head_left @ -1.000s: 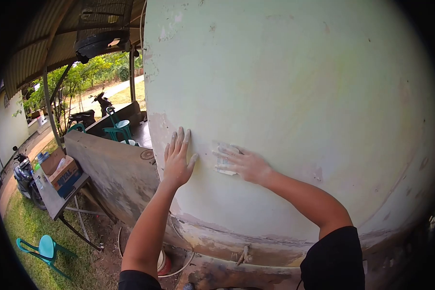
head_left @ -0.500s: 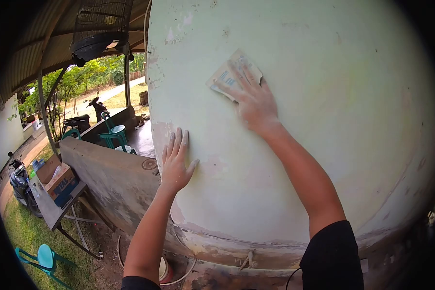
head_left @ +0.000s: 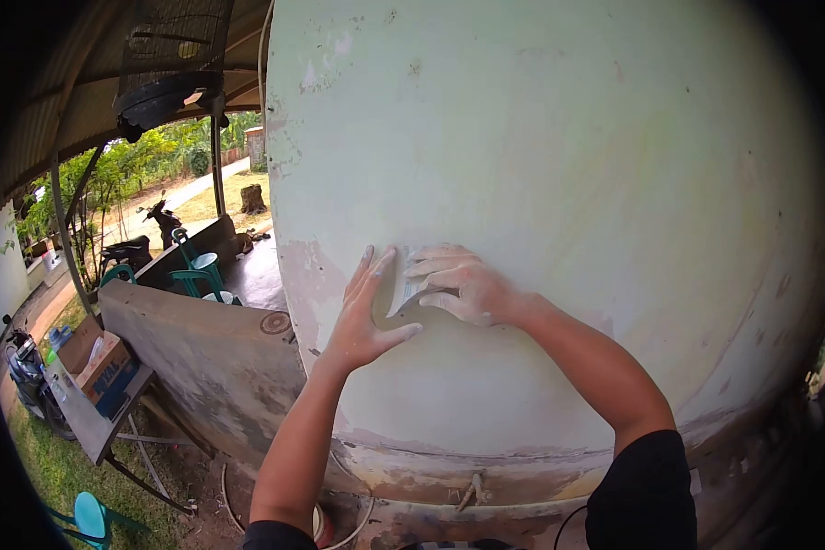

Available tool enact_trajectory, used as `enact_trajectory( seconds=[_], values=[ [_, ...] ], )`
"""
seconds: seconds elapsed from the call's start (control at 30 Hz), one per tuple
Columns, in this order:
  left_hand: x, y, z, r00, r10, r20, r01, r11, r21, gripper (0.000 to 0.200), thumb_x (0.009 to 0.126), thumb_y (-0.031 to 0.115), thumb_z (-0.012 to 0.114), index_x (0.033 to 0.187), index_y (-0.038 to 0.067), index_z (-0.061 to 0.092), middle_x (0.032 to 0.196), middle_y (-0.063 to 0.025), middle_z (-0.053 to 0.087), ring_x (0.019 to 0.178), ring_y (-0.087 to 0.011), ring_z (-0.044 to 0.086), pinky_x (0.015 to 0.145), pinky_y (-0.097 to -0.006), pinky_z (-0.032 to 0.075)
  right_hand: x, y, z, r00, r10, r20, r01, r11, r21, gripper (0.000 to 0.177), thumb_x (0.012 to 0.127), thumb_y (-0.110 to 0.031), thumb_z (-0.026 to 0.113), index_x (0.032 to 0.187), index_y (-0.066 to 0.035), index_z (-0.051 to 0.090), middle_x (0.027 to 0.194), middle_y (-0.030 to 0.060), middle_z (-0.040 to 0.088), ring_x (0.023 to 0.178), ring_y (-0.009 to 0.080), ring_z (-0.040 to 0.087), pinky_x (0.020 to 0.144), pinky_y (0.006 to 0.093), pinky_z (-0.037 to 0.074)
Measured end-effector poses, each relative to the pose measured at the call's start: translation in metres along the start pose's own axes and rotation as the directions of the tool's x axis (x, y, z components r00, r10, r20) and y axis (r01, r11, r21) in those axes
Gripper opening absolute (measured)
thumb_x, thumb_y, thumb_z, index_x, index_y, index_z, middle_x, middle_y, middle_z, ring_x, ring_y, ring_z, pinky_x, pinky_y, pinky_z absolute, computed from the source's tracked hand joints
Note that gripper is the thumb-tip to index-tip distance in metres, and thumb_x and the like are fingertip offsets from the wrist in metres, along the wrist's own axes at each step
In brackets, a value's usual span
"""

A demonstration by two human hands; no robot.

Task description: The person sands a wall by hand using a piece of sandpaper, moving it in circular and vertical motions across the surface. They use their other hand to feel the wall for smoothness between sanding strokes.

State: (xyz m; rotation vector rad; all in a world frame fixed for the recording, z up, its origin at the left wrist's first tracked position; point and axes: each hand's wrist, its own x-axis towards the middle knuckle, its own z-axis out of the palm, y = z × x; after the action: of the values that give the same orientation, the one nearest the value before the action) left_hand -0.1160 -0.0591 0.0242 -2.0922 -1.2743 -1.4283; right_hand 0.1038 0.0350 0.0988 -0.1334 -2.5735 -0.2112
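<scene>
My right hand [head_left: 463,286] holds a sheet of sandpaper [head_left: 401,291] against the pale green wall [head_left: 541,165], its fingers over the top and its thumb at the curled lower edge. The sheet is beige with faint blue print on its back, and the hand covers much of it. Just left of the sheet, my left hand [head_left: 359,325] is open, thumb spread away from the fingers, with its fingertips close to the sheet's left edge. Whitish dust coats the fingers of both hands. Around them the wall shows patches of flaked paint.
A low concrete wall [head_left: 202,353] joins on the left. Beyond it stand green plastic chairs [head_left: 195,275] and a motorbike. A table [head_left: 87,431] carries a cardboard box [head_left: 101,367]. A birdcage [head_left: 170,96] hangs at upper left; a bucket [head_left: 319,524] sits below my left arm.
My right hand has come down and left with the sandpaper, and the sheet now curls at its lower edge. My left hand has shifted slightly right, close to the sheet. The view has turned a little.
</scene>
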Motion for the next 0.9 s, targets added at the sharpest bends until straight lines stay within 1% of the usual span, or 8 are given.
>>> enact_trajectory(
  seconds=[0.13,0.2,0.33,0.43,0.5,0.57,0.73,0.9],
  values=[
    [-0.002,0.003,0.013,0.988,-0.137,-0.067,0.093,0.89,-0.446,0.065,0.083,0.021,0.082,0.143,0.007,0.06,0.15,-0.0126,0.059,0.153,-0.0356,0.038,0.122,-0.0499,0.035,0.006,-0.044,-0.023,0.962,0.264,-0.063,-0.22,0.894,0.389,0.027,0.102,-0.025,0.07,0.121,-0.006,0.074,0.121,0.0111,0.074,0.113,0.0251,0.066,0.104,0.0392,0.05],
    [-0.004,0.007,0.02,0.982,-0.167,-0.085,0.096,0.837,-0.538,0.051,0.086,0.017,0.081,0.134,0.005,0.068,0.139,-0.0122,0.068,0.146,-0.0332,0.05,0.117,-0.0465,0.041,0.007,-0.052,-0.023,0.848,0.522,0.095,-0.453,0.619,0.642,0.028,0.104,-0.026,0.068,0.118,-0.001,0.072,0.105,0.0105,0.073,0.094,0.0171,0.063,0.088,0.035,0.051],
    [-0.006,0.02,0.021,0.933,-0.336,0.129,0.318,0.601,-0.734,0.034,0.093,0.013,0.076,0.123,-0.001,0.071,0.12,-0.01,0.075,0.113,-0.0213,0.067,0.099,-0.0354,0.051,0.006,-0.055,-0.013,0.832,0.554,0.016,-0.389,0.564,0.728,0.03,0.105,-0.027,0.068,0.116,0.001,0.071,0.092,0.0068,0.069,0.087,0.0119,0.058,0.083,0.0322,0.049],
    [-0.014,0.018,0.021,0.922,-0.378,0.082,0.315,0.61,-0.727,0.034,0.097,0.013,0.073,0.125,-0.004,0.068,0.117,-0.0114,0.074,0.106,-0.0196,0.068,0.096,-0.0344,0.051,0.001,-0.061,-0.023,0.8,0.598,0.053,-0.509,0.628,0.589,0.034,0.104,-0.029,0.068,0.123,-0.001,0.068,0.107,0.0108,0.071,0.1,0.0196,0.063,0.093,0.0364,0.05],
    [-0.017,0.014,0.022,0.912,-0.41,0.024,0.296,0.614,-0.731,0.034,0.098,0.013,0.071,0.127,-0.005,0.066,0.117,-0.0132,0.073,0.108,-0.0214,0.068,0.098,-0.0357,0.051,-0.009,-0.061,-0.032,0.898,0.413,-0.15,-0.427,0.901,-0.081,0.04,0.103,-0.031,0.068,0.134,-0.006,0.063,0.14,0.0153,0.063,0.131,0.0315,0.057,0.114,0.0435,0.043],
    [-0.018,0.011,0.026,0.813,-0.505,-0.289,0.207,0.714,-0.669,0.034,0.103,0.01,0.063,0.132,-0.007,0.061,0.121,-0.0178,0.071,0.111,-0.0254,0.067,0.1,-0.0373,0.049,-0.019,-0.054,-0.042,0.908,0.392,-0.146,-0.417,0.875,-0.246,0.043,0.102,-0.031,0.068,0.138,-0.009,0.061,0.148,0.0151,0.056,0.138,0.0339,0.05,0.116,0.0464,0.04],
    [-0.014,0.004,0.014,0.756,-0.502,-0.42,0.234,0.806,-0.544,0.035,0.104,0.0,0.05,0.138,-0.008,0.058,0.128,-0.0226,0.068,0.114,-0.0338,0.067,0.103,-0.0392,0.048,-0.03,-0.028,-0.086,0.922,0.313,-0.226,-0.384,0.682,-0.623,0.049,0.101,-0.032,0.069,0.146,-0.016,0.056,0.162,0.0103,0.042,0.15,0.0317,0.038,0.122,0.0488,0.034],
    [0.019,0.005,0.028,0.825,-0.199,-0.529,0.155,0.98,-0.127,0.066,0.093,-0.01,0.048,0.158,-0.002,0.042,0.16,-0.029,0.043,0.15,-0.0471,0.04,0.122,-0.0475,0.032,-0.029,0.026,-0.148,0.897,0.193,-0.399,-0.437,0.533,-0.725,0.054,0.101,-0.035,0.067,0.152,-0.023,0.052,0.167,0.0035,0.036,0.156,0.0253,0.031,0.128,0.0497,0.026]
  ],
)
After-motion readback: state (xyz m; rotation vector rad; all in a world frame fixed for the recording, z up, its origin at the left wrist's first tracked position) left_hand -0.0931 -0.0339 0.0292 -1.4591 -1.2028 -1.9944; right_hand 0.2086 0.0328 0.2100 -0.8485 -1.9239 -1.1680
